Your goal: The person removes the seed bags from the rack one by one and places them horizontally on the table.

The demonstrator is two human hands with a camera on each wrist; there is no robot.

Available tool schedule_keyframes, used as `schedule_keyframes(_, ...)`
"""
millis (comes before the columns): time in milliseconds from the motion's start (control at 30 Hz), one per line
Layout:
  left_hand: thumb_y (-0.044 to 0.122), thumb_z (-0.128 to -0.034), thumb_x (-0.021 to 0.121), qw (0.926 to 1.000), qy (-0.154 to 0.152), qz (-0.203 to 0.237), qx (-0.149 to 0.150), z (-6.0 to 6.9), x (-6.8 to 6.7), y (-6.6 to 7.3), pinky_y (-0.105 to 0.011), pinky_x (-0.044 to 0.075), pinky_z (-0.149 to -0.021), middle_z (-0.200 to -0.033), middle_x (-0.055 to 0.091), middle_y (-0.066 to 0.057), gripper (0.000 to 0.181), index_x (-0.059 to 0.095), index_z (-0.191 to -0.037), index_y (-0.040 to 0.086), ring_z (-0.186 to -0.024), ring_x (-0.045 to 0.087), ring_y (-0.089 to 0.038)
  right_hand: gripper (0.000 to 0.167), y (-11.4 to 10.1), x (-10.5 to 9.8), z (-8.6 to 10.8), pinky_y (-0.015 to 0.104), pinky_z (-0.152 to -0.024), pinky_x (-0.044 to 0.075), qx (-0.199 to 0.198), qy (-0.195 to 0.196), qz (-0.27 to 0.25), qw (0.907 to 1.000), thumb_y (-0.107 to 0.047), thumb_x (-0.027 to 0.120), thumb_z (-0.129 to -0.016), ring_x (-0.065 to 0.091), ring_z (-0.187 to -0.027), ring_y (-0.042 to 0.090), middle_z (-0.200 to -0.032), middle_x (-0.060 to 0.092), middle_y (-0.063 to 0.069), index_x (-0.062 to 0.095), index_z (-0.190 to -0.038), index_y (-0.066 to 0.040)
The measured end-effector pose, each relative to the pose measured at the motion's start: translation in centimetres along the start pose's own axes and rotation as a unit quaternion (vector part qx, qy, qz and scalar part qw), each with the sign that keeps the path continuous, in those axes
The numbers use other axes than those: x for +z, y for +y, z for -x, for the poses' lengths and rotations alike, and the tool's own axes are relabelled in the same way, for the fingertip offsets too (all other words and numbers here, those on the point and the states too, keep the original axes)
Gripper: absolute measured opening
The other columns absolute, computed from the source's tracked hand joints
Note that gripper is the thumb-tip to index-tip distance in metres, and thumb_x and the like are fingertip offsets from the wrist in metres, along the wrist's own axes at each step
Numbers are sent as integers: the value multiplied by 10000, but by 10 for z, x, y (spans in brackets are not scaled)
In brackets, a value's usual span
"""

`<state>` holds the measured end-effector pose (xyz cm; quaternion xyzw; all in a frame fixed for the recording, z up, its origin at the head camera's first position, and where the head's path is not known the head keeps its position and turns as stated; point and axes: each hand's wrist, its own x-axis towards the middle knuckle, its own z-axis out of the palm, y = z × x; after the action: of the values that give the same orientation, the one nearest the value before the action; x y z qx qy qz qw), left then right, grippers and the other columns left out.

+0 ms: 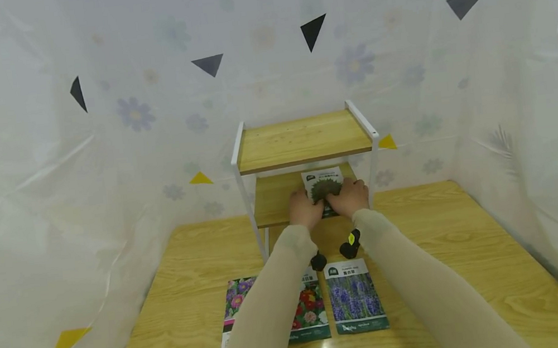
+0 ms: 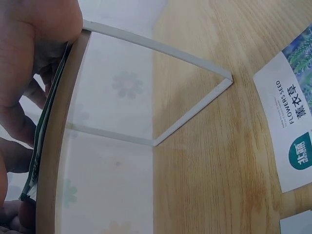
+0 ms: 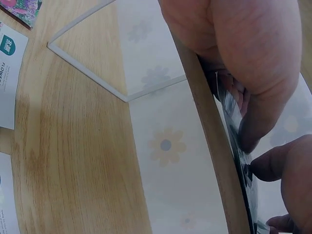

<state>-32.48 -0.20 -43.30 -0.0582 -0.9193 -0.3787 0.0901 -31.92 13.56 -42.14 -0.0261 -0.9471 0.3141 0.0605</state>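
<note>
On the right part of the rack's lower shelf (image 1: 273,199) lies a seed packet (image 1: 323,181) with a white top and a spiky green-brown picture. My left hand (image 1: 305,209) grips its left edge, and my right hand (image 1: 352,197) holds the right edge. Both thumbs press on the packet's face. In the left wrist view, the packet (image 2: 45,119) shows edge-on along the shelf's front board (image 2: 61,126). From the right wrist, the thumbs sit close together over the packet's dark lower part (image 3: 236,129). Some fingers are hidden beneath or behind it.
The rack has a wooden top board (image 1: 301,138) and white metal frame (image 1: 245,194). On the table (image 1: 192,272) in front lie a pink-flower packet (image 1: 236,301), a red-flower packet (image 1: 309,311) and a lavender packet (image 1: 355,296). My sleeves partly cover the first two. Patterned sheeting (image 1: 270,85) hangs behind.
</note>
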Motion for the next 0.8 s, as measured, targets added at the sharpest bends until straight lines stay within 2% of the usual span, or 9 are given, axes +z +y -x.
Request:
schedule_keyframes(233, 276, -900, 651, 9993, 282, 235, 45, 2, 3, -4, -433, 461, -957, -1276, 520, -208, 529, 530, -1305, -41, -1160, 524, -333, 728, 2, 1, 2, 607, -1059, 252, 37, 35, -295, 9996, -368, 495, -948, 251, -1307, 510, -1419, 264, 364, 256, -1460, 91)
schedule_keyframes(400, 268, -886, 672, 9983, 490, 252, 185, 3, 6, -8, -434, 484, -918, -1234, 551, -200, 506, 557, -1276, -34, -1123, 545, -327, 718, 3, 4, 2, 606, -1026, 310, 43, 147, -437, 9989, -362, 516, -938, 291, -1291, 498, -1411, 286, 349, 279, -1456, 73)
schedule_keyframes(500, 259, -883, 682, 9970, 620, 324, 319, 4, 6, -9, -430, 505, -842, -1157, 579, -183, 455, 585, -1228, -21, -1042, 568, -308, 711, 5, 5, 1, 615, -1005, 331, -41, 230, -543, 9983, -352, 525, -934, 317, -1273, 500, -1400, 302, 349, 291, -1450, 77)
schedule_keyframes(633, 247, -885, 686, 9955, 709, 476, 415, 5, 6, -10, -393, 505, -753, -1096, 583, -152, 445, 579, -1236, -5, -941, 569, -261, 698, 8, 6, -1, 616, -971, 367, -176, 339, -738, 9965, -341, 535, -931, 365, -1235, 489, -1384, 326, 334, 299, -1449, 63)
schedule_keyframes(800, 219, -870, 704, 9922, 994, 537, 518, 10, 8, -11, -370, 492, -720, -1012, 577, -117, 422, 583, -1201, -13, -879, 553, -231, 682, 12, 11, -3, 588, -935, 411, -373, 577, -830, 9942, -339, 557, -924, 440, -1170, 451, -1353, 369, 298, 323, -1448, 31)
